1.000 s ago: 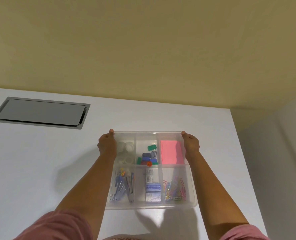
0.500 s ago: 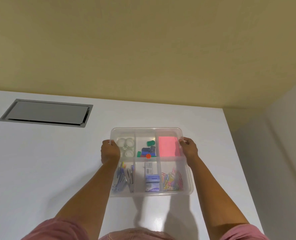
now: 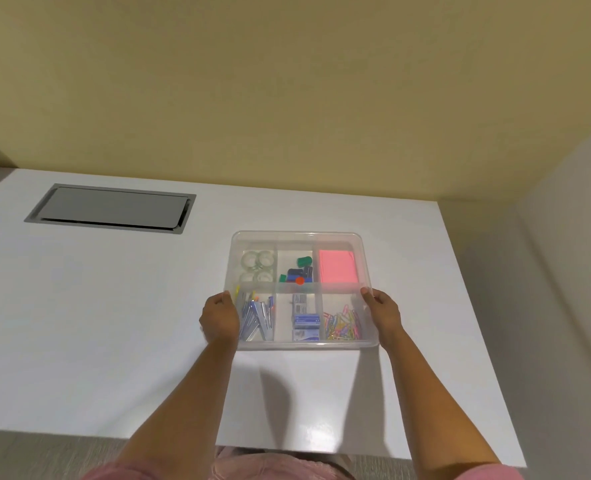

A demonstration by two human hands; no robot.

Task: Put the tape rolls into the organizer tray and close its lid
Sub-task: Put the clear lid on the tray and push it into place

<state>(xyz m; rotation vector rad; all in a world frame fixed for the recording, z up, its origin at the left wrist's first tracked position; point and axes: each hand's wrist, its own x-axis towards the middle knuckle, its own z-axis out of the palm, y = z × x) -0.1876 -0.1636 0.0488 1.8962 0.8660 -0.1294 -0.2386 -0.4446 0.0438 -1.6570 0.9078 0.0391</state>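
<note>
Clear plastic: the organizer tray point(image 3: 299, 344) sits on the white desk point(image 3: 114, 323), and it serves as the landmark for everything below.
Lid: a transparent lid point(image 3: 297, 235) appears to lie over the tray, its rim overhanging the walls; whether it is snapped fully home cannot be told.
Tape rolls: four clear tape rolls point(image 3: 257, 266) lie in the tray's far-left compartment, under the lid.
Other contents: pink sticky notes point(image 3: 337, 266) in the tray's far-right compartment, coloured paper clips point(image 3: 342, 327) in its near-right one, staple boxes point(image 3: 306, 322) in its near-middle one.
Left hand: the left hand point(image 3: 219, 318) is curled against the tray's left edge, near the front corner, pressing on the lid rim.
Right hand: the right hand point(image 3: 380, 313) grips the tray's right edge opposite, thumb on top of the rim; the two hands are well apart, one per side.
Stage, as judged: rolls are in, and the closing is nearly done or being checked.
Risk, uneven seating: pressing only the near half could leave the far corners of the lid raised.
Risk, sliding: the tray stands on a smooth desk, so a lopsided push could skid it away.
Risk, false finish: clear on clear hides a gap, so an unlatched edge may go unnoticed.
Desk hatch: a grey cable hatch point(image 3: 110, 209) lies well to the tray's far left, out of the way.
</note>
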